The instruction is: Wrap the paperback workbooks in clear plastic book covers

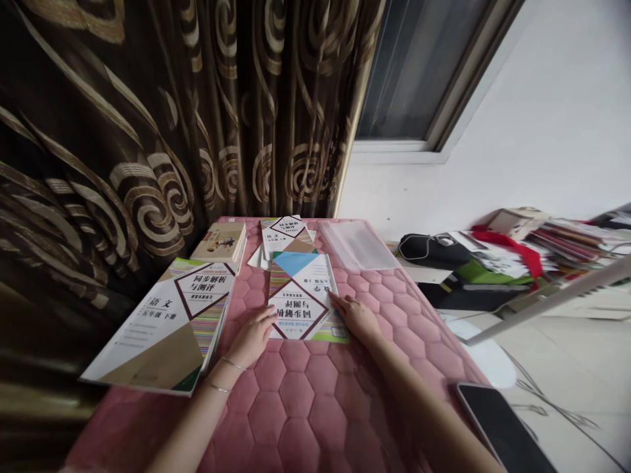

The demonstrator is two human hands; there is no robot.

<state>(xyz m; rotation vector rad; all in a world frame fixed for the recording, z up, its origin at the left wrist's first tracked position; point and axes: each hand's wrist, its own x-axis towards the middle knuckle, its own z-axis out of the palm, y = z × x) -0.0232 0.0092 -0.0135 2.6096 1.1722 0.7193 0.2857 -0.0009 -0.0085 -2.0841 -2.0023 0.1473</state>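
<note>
Middle book (283,263), print inverted: 数学; larger, 同步解析与测评. Book to the left (152,358) of middle book: 语文, with 五年级 下册 beneath. Far book (276,244), beyond middle book: 语文. Finer print on all three covers too small to read.

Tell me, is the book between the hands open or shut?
Shut; the book shows its printed cover, and no inside pages.
</note>
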